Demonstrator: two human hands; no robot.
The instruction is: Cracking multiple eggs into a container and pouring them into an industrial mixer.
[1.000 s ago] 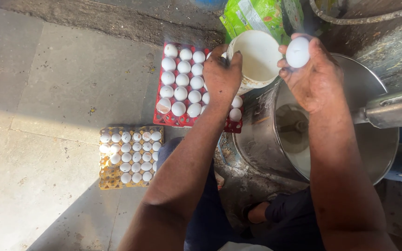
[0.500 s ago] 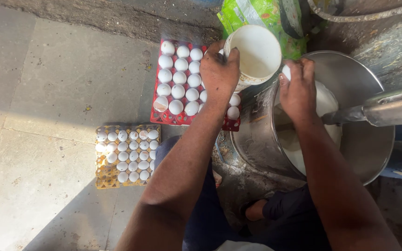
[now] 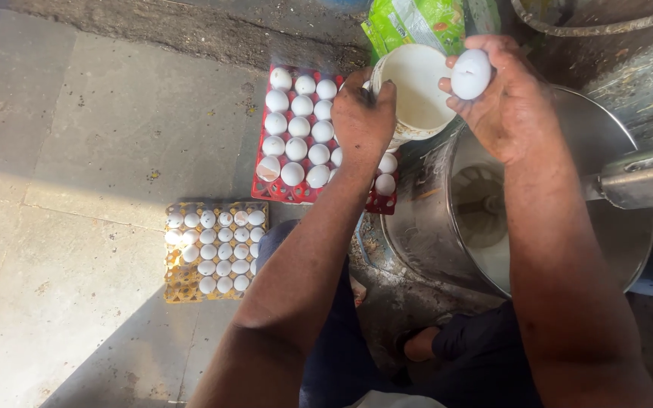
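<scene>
Since half a second ago your right hand has risen from the rim of the steel pot and now holds a white egg up in its fingertips, just beside the white cup. Your left hand has not moved much; its grip is closed around the near wall of the cup and keeps it tilted, the mouth turned toward the egg. The right grip is closed on the egg, which seems whole from this side.

Below the right grip the pot is open, with pale liquid and a metal paddle inside. Behind the left grip lies a red tray of white eggs; farther to the left of it, on the stone floor, a yellow tray holds what look like empty shells.

I judge you are at the cracking step. The next move calls for a short, firm knock of the egg on a hard rim, then opening it over the cup, with the cup kept steady.
</scene>
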